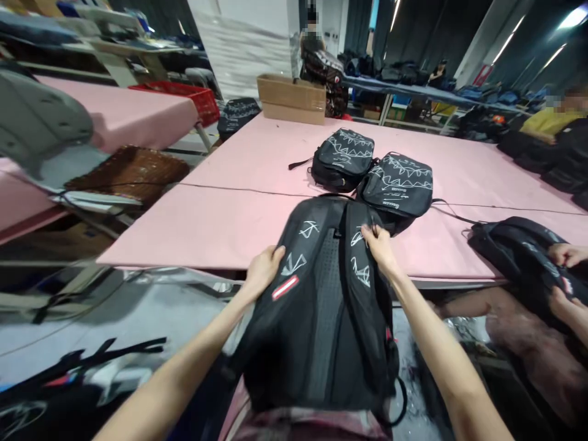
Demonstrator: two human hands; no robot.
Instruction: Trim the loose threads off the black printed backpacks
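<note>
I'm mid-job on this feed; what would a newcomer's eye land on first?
Probably the big black backpack at lower center, held between the left hand at its left edge and the right hand at its right strap. The small red-and-white label on its left strap stands out against the black. Beyond it, the broad pink table carries a white-patterned bag with a similar bag right beside it.

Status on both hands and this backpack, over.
Left hand, right hand gripping black backpack by straps. Back panel facing camera. Two bags beyond on pink table.
</note>
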